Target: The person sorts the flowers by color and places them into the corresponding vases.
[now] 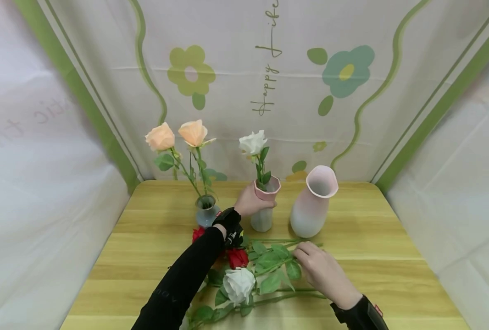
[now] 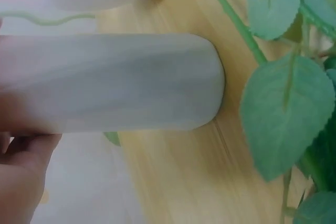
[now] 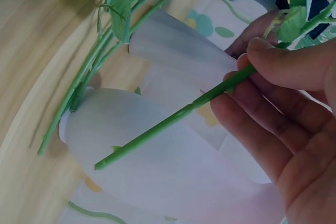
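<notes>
My left hand (image 1: 248, 201) grips a slim pink-and-white vase (image 1: 262, 221) near its pink rim; one white rose (image 1: 253, 143) stands in it. In the left wrist view the vase's pale lower body (image 2: 121, 82) reaches down to the wood. At the front right, my right hand (image 1: 325, 275) pinches a green rose stem (image 3: 157, 132) between thumb and fingers, its cut end pointing free in the right wrist view. Leaves lie along that stem toward a red rose (image 1: 238, 258); which bloom it bears is hard to tell. A second white rose (image 1: 239, 285) lies in front.
A small blue-grey vase (image 1: 205, 215) holding two peach roses (image 1: 193, 133) stands at the left. To the right is a large pink-and-white vase (image 1: 310, 213). Another red rose (image 1: 197, 234) shows beside the left sleeve. A printed cloth (image 1: 228, 101) hangs behind the wooden table (image 1: 376, 256).
</notes>
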The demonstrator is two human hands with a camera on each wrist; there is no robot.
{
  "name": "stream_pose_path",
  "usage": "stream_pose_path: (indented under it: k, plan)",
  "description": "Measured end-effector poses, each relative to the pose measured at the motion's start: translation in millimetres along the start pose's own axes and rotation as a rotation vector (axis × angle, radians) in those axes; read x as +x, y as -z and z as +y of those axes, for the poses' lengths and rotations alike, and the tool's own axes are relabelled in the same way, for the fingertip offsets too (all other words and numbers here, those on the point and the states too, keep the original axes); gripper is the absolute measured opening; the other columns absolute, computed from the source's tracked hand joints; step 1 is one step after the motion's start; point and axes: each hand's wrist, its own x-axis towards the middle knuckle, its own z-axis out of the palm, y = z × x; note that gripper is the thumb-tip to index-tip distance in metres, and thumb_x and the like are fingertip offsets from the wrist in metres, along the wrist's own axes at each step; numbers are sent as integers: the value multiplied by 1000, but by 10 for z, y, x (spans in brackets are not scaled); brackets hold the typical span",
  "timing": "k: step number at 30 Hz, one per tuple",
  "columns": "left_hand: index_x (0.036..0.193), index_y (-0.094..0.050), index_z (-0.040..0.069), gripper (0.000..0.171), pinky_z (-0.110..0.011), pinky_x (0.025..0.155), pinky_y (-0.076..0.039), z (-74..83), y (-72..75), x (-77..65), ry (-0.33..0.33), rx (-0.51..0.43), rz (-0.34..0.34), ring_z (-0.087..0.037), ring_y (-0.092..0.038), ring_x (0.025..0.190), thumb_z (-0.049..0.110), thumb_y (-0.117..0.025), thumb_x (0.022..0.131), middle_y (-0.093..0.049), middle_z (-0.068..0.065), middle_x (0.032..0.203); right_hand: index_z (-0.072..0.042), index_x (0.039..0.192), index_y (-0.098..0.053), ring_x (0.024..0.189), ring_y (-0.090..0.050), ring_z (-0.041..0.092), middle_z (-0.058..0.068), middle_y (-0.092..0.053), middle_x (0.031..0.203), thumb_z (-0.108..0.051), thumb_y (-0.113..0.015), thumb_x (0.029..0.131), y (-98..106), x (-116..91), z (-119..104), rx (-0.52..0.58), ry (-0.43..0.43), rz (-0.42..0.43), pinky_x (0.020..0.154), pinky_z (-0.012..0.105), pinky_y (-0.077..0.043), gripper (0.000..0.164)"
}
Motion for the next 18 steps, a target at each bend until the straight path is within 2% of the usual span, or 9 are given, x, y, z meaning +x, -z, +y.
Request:
stream_pose_path:
  k: [1,2,4,5,8,10,12,18]
  plan:
    - [144,-43,10,83,-32,93,-47,1,-3,3,-2,-3,1,-18,-57,112,22,-87,75,-57,-6,126,-7,93,-67,79,-59,14,0,-60,92,2,-56,89,5,2,4,11,1,10,58,24,-52,15]
    - [144,-43,11,82,-32,93,-47,2,-5,5,-3,-5,0,-18,-56,112,22,-87,76,-57,-5,126,-7,93,-67,80,-59,14,0,-60,92,-3,-49,96,10,3,7,20,-2,16,59,24,-53,19]
    - [144,-43,11,83,-31,93,-47,0,-5,4,1,-10,-1,-18,-56,112,21,-87,76,-57,-5,127,-8,93,-67,81,-59,13,0,-60,93,-14,-36,104,12,3,9,37,-2,30,61,23,-53,33]
    - [144,-43,11,83,-31,93,-47,-3,-4,3,5,-10,-1,-18,-56,112,21,-87,75,-57,-5,127,-8,94,-67,82,-59,13,0,-60,93,-17,-32,105,13,4,10,43,-5,34,63,23,-53,38]
    - [144,-43,11,82,-31,94,-46,-3,1,1,10,-6,-7,-17,-56,113,20,-87,76,-57,-5,127,-6,96,-67,86,-61,14,1,-62,96,-14,-45,105,25,4,9,89,-16,50,69,24,-54,25]
    - [145,-43,12,82,-32,95,-46,5,4,4,6,0,-13,-17,-56,114,20,-87,76,-57,-4,128,-6,98,-68,88,-61,16,2,-63,98,-6,-55,100,36,3,9,116,-29,66,73,24,-54,13]
    - [144,-44,12,82,-32,95,-46,11,5,11,0,6,-15,-17,-55,114,20,-87,76,-57,-4,128,-5,99,-69,90,-62,17,2,-64,100,-4,-59,97,49,3,10,137,-49,81,77,24,-53,10]
    - [144,-45,13,82,-32,95,-46,5,-6,22,7,12,4,-17,-56,113,22,-88,74,-58,-3,127,-4,98,-69,91,-63,18,2,-64,100,-17,-50,105,44,11,21,170,-53,159,81,22,-52,25]
